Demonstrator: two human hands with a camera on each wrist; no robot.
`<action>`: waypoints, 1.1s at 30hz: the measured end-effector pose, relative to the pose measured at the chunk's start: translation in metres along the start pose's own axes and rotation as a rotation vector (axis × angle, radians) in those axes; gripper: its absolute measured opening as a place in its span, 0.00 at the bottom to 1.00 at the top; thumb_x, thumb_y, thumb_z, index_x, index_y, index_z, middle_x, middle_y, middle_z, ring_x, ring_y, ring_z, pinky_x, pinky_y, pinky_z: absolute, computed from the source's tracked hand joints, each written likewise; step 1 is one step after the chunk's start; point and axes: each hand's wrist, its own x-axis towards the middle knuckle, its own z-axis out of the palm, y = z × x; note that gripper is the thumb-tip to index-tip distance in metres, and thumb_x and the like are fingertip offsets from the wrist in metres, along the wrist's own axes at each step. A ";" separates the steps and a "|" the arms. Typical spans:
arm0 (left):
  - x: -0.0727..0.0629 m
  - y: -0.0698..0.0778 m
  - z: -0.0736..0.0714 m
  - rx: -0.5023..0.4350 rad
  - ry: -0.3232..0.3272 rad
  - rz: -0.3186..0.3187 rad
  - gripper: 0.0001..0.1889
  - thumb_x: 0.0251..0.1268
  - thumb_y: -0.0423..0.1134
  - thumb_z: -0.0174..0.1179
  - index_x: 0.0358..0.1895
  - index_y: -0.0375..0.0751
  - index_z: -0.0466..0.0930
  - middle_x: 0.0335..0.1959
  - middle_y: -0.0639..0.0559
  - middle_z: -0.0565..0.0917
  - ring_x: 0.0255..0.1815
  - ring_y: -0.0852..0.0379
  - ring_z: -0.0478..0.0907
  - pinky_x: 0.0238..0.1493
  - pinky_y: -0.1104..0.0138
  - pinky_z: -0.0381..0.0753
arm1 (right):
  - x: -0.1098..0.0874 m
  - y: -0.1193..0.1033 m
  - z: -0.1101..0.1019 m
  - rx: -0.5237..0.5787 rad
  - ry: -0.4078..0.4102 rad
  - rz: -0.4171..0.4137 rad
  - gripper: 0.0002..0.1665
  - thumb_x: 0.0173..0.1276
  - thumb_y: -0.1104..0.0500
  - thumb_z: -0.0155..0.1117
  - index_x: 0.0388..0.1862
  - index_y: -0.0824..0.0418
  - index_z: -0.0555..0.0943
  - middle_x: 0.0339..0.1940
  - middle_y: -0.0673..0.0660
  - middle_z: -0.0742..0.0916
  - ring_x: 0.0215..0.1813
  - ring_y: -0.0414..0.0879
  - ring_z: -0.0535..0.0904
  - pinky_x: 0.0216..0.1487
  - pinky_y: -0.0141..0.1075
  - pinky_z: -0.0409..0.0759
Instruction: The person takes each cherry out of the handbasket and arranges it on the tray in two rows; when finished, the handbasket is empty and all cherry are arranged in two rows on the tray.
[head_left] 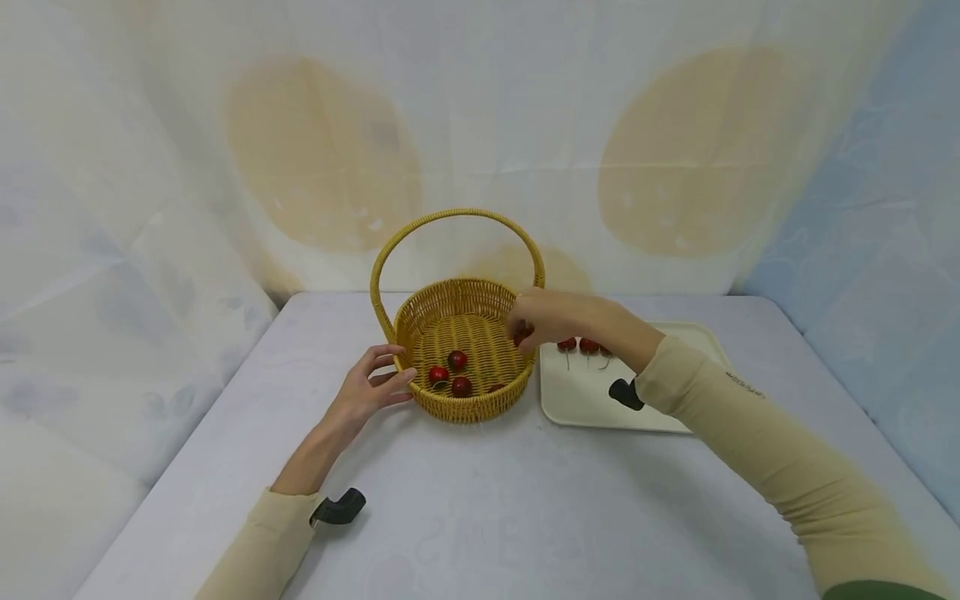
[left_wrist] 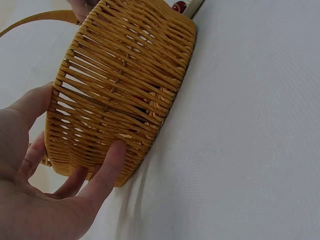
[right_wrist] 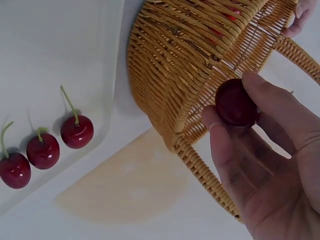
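Note:
A yellow woven basket (head_left: 480,408) with a tall arched handle stands on the table, several dark red cherries (head_left: 461,387) lying on its bottom. My left hand (head_left: 369,387) holds the basket's left side, its digits spread about the rim and outer wall. Over the basket's right rim, my right hand (right_wrist: 270,145) pinches a dark cherry (right_wrist: 235,103) between thumb and fingers. Three stemmed cherries (right_wrist: 42,150) sit in a row on a white tray (head_left: 570,408), partly covered by my right forearm in the head view.
The tray lies just right of the basket. A light cloth covers the table (head_left: 480,517). Behind it hangs a pale curtain (head_left: 510,125) with tan round patches, and cloth also hangs at both sides. The basket's arched handle (head_left: 457,212) rises above its rim.

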 end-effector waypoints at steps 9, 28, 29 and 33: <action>0.003 0.007 0.003 0.011 -0.018 0.003 0.34 0.64 0.49 0.65 0.69 0.46 0.61 0.69 0.41 0.62 0.65 0.41 0.73 0.58 0.48 0.83 | -0.030 0.015 -0.004 0.061 0.053 0.014 0.12 0.62 0.58 0.72 0.44 0.59 0.86 0.36 0.51 0.88 0.38 0.42 0.81 0.43 0.35 0.84; 0.000 0.004 0.004 0.019 -0.010 -0.004 0.33 0.63 0.51 0.66 0.68 0.48 0.63 0.69 0.41 0.63 0.66 0.40 0.72 0.57 0.50 0.84 | -0.086 0.053 0.010 0.144 0.107 0.138 0.15 0.61 0.59 0.73 0.47 0.60 0.85 0.41 0.55 0.84 0.44 0.46 0.83 0.46 0.38 0.84; 0.000 0.004 0.004 0.019 -0.011 -0.004 0.33 0.63 0.51 0.66 0.67 0.48 0.63 0.69 0.41 0.63 0.66 0.40 0.72 0.57 0.50 0.84 | -0.089 0.055 0.011 0.137 0.113 0.134 0.15 0.61 0.60 0.73 0.47 0.60 0.85 0.41 0.55 0.84 0.43 0.47 0.83 0.45 0.37 0.84; -0.001 0.005 0.004 0.018 -0.012 -0.005 0.33 0.63 0.51 0.66 0.67 0.49 0.63 0.69 0.41 0.63 0.66 0.40 0.72 0.57 0.50 0.83 | -0.100 0.064 0.016 0.130 0.130 0.135 0.16 0.61 0.62 0.72 0.48 0.64 0.85 0.41 0.57 0.85 0.42 0.48 0.83 0.43 0.38 0.84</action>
